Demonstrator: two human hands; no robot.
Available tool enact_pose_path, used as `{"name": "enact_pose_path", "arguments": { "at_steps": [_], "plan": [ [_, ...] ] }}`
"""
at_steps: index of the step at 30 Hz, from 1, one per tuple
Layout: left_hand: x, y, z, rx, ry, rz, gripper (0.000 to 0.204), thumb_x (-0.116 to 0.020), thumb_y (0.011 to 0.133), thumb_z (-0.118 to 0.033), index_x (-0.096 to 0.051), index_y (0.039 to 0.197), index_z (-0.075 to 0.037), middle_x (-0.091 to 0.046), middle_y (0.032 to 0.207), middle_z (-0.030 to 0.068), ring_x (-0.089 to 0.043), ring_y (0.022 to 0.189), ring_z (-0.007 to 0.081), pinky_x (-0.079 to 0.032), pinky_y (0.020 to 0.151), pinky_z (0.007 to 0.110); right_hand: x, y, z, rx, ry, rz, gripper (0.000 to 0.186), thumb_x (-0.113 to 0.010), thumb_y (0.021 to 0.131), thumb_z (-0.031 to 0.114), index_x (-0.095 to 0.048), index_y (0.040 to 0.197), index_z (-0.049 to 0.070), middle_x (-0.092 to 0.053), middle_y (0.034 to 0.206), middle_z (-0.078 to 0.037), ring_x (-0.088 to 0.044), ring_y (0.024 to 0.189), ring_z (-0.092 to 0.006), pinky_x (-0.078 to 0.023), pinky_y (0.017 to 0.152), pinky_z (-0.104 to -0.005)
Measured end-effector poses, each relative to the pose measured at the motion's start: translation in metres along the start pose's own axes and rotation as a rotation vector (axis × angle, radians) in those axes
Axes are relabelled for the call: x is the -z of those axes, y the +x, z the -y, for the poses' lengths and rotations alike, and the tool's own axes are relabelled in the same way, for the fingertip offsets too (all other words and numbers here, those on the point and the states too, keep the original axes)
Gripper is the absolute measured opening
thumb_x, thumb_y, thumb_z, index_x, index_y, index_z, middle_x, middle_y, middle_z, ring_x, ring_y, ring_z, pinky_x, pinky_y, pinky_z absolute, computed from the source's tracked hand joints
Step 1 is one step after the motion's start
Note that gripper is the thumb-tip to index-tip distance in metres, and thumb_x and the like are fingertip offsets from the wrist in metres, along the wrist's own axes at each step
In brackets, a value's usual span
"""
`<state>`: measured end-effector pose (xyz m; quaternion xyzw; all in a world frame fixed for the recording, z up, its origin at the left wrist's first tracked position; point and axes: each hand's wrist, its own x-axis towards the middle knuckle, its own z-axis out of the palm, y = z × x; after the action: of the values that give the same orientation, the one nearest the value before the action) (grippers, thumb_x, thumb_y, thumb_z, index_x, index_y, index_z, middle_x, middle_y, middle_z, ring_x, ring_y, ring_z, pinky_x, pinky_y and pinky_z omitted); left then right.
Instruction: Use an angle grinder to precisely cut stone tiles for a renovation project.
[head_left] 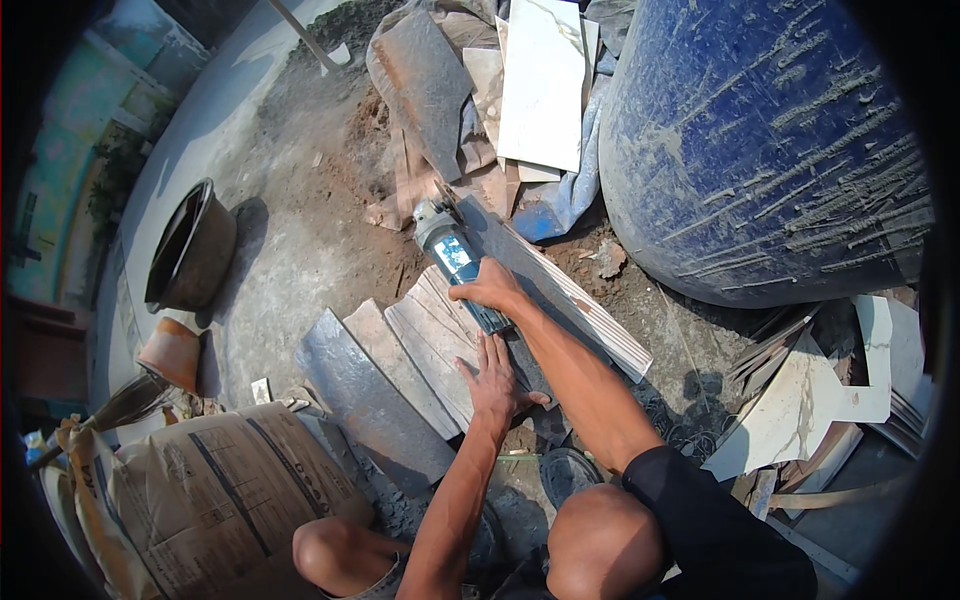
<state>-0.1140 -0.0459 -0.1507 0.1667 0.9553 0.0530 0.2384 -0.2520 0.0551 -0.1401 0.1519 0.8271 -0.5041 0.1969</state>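
Observation:
A blue angle grinder (455, 256) is gripped in my right hand (483, 285), its metal head angled up and away from me over a long stack of narrow dark-topped tile strips (560, 285). My left hand (493, 385) lies with fingers spread on the dark strip just below the grinder's rear end. To the left of it, several pale stone-look pieces (425, 345) overlap beside a glossy grey tile (360, 395). The underside of the grinder and where its disc meets the tile are hard to make out.
A large scuffed blue drum (760, 150) fills the upper right. White tiles (540, 80) lie behind the work, with broken pieces (810, 400) at right. A bucket (190, 250), a small pot (165, 350), brown sacks (220, 480) and a leaning handle (300, 30) stand around.

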Motion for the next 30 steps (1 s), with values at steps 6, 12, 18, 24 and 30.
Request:
{"name": "enact_pose_path", "arguments": {
  "at_steps": [6,12,18,24,30],
  "plan": [
    [-0.001,-0.001,0.0,-0.011,-0.005,-0.033,0.134,-0.074,0.039,-0.068,-0.021,0.139,0.005,-0.021,0.147,0.0143,-0.005,0.141,0.0262,-0.012,0.101,0.07,-0.003,-0.003,-0.007,0.042,-0.02,-0.08,0.066,-0.076,0.052,0.038,-0.061,0.096,-0.009,-0.063,0.096,-0.026,-0.062,0.09,-0.0334,-0.048,0.078,-0.0359],
    [0.0,-0.001,0.0,-0.01,-0.007,-0.03,0.134,-0.074,0.038,-0.068,-0.024,0.138,0.005,-0.023,0.146,0.0148,-0.006,0.141,0.0264,-0.012,0.101,0.07,-0.003,-0.005,-0.008,0.03,-0.024,-0.076,0.067,-0.075,0.051,0.038,-0.06,0.097,-0.01,-0.062,0.097,-0.027,-0.062,0.091,-0.0347,-0.048,0.079,-0.0366],
    [-0.001,0.0,0.0,-0.015,-0.011,-0.01,0.134,-0.074,0.038,-0.069,-0.024,0.138,0.005,-0.022,0.147,0.0152,-0.005,0.141,0.0264,-0.011,0.101,0.07,-0.003,-0.005,-0.01,0.024,-0.027,-0.067,0.067,-0.075,0.051,0.038,-0.061,0.097,-0.009,-0.062,0.097,-0.027,-0.062,0.091,-0.0346,-0.048,0.08,-0.0366],
    [0.002,-0.001,0.001,-0.004,0.003,0.002,0.133,-0.073,0.039,-0.07,-0.024,0.138,0.004,-0.022,0.147,0.0162,-0.004,0.141,0.0264,-0.01,0.102,0.069,0.002,-0.01,-0.006,0.008,-0.003,-0.026,0.07,-0.075,0.053,0.039,-0.059,0.102,-0.009,-0.06,0.103,-0.029,-0.059,0.098,-0.0364,-0.046,0.085,-0.0375],
    [0.003,-0.001,-0.001,0.0,-0.011,0.021,0.13,-0.074,0.04,-0.068,-0.026,0.137,0.004,-0.02,0.147,0.0174,-0.005,0.141,0.0265,-0.009,0.102,0.069,0.0,-0.012,-0.011,0.005,-0.017,-0.034,0.071,-0.075,0.053,0.038,-0.058,0.104,-0.009,-0.06,0.104,-0.029,-0.059,0.099,-0.0364,-0.046,0.085,-0.0372]
  ]
}}
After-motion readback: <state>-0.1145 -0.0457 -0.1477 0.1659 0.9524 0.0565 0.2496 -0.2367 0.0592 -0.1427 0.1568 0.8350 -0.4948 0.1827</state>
